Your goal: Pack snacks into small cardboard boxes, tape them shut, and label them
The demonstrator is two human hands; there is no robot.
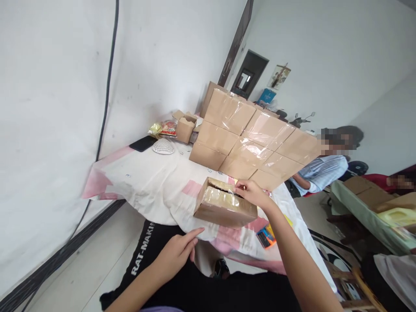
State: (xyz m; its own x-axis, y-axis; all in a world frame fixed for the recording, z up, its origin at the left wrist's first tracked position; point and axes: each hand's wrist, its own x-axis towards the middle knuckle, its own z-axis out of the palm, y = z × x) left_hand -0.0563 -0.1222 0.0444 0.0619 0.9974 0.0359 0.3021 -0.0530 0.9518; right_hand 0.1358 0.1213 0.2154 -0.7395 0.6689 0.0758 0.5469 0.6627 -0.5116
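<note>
A small brown cardboard box [224, 210] with shiny clear tape lies on the cloth-covered table in front of me, a dark gap running along its top. My right hand [248, 192] is closed at the right end of that gap, its bent fingers gripping the edge of the box top; the fingertips are partly hidden. Close to the table's front edge and apart from the box, my left hand [180, 251] hangs over my lap. Its index finger is stretched out and it holds nothing.
Stacked taped cartons [250, 143] stand behind the box. To their left are a small open carton [186, 128], snack packets [168, 128], a white perforated object [163, 147] and a black phone [143, 143]. A blue-orange item [266, 237] lies right. People sit beyond.
</note>
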